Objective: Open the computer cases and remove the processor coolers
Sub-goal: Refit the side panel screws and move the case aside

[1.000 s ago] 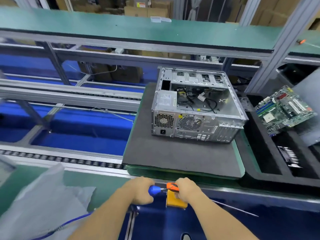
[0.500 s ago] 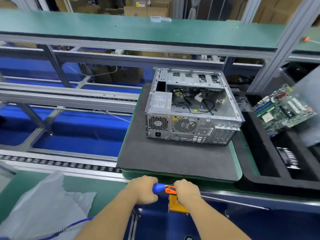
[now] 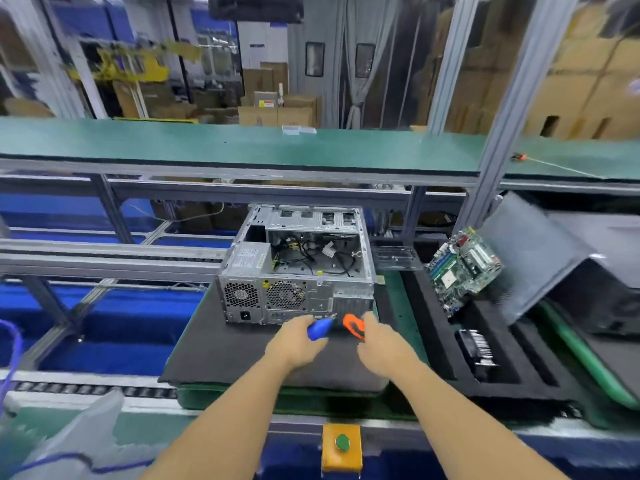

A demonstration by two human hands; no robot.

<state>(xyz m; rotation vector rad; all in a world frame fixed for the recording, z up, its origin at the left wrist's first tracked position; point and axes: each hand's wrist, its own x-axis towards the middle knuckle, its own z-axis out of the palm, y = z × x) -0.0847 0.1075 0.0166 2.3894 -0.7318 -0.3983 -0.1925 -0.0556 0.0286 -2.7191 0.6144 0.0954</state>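
An open silver computer case (image 3: 298, 265) lies on a dark foam mat (image 3: 221, 348), its rear panel with fan grilles facing me and loose black cables inside. My left hand (image 3: 294, 344) grips a blue-handled tool (image 3: 318, 329) just in front of the case's lower rear edge. My right hand (image 3: 382, 344) holds an orange tool (image 3: 353, 325) beside it. A removed green motherboard (image 3: 464, 268) leans in the black foam tray (image 3: 433, 327) at the right. A finned cooler (image 3: 476, 346) rests in a slot of that tray.
A grey case side panel (image 3: 530, 254) leans at the far right. A yellow box with a green button (image 3: 342, 446) sits on the bench's front edge. Grey plastic bag (image 3: 69, 441) and a blue coiled cable (image 3: 14, 344) at lower left. Conveyor rails run left.
Both hands rose from the button box at the bench's front edge and reached forward over the mat to the case's rear, carrying the blue and orange tools. The view tilted upward.
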